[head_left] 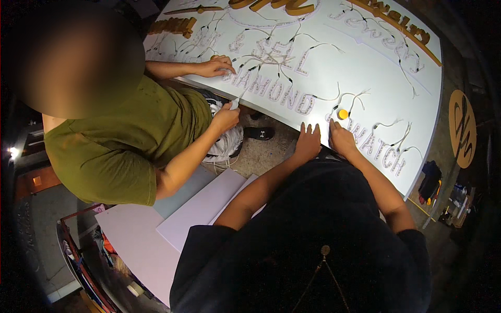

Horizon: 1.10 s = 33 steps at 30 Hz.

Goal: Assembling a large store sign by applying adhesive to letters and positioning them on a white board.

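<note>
My left hand (309, 142) lies at the near edge of a white sign board (360, 68), its fingers stretched out over the surface and nothing visible in them. Close beside it, my right hand (342, 140) has its fingers bunched, the tips touching the board at a small light-strip symbol. Whatever is between those tips is too small to make out. A round yellow-topped object (342, 114) sits just beyond the right fingertips. To the right runs a row of letter-shaped LED strips (378, 148); another row (284, 96) lies to the left. Short wires with dark connectors rise from them.
A co-worker in a green shirt (115, 141) stands at left, one hand (218, 66) on the board, the other (226, 117) holding a small pale piece. Gold letters (284, 6) lie along the far side. Pale panels (201, 206) lean behind my left arm. A round gold sign (462, 129) stands right.
</note>
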### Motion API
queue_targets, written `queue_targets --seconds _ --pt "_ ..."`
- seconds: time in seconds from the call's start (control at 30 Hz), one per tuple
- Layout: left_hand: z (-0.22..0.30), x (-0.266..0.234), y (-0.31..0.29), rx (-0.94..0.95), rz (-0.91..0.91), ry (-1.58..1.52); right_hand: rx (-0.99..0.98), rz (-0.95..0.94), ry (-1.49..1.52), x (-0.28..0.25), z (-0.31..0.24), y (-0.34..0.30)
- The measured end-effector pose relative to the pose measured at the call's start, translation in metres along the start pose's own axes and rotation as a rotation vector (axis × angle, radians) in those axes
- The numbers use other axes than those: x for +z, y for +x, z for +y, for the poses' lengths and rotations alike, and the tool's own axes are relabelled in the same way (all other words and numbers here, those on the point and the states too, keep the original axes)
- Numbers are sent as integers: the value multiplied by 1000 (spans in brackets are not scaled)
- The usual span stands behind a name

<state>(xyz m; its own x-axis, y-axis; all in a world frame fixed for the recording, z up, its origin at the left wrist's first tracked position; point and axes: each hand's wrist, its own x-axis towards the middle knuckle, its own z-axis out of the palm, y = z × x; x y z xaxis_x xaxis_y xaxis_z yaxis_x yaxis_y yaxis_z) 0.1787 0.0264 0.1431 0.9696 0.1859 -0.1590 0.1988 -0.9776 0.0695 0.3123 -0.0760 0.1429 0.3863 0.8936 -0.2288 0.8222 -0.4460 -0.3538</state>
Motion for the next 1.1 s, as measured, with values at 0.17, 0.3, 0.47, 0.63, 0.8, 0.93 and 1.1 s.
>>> queue_targets --seconds 0.17,0.3,0.47,0.63,0.8,0.93,1.1 --pt "0 -3 0 -5 -13 3 -14 21 24 3 3 0" --pt "1 -4 1 -11 -27 7 -6 -1 36 2 2 1" --pt "2 -6 1 -9 -42 11 -22 27 44 4 4 -1" --pt "1 -5 0 -8 -48 17 -10 7 25 2 2 0" --pt "1 -5 0 -3 -43 9 1 3 24 4 3 0" --pt "0 -5 0 -15 -47 -4 -1 -12 29 -1 0 0" --pt "0 -9 1 1 -105 5 -12 3 23 -2 1 -1"
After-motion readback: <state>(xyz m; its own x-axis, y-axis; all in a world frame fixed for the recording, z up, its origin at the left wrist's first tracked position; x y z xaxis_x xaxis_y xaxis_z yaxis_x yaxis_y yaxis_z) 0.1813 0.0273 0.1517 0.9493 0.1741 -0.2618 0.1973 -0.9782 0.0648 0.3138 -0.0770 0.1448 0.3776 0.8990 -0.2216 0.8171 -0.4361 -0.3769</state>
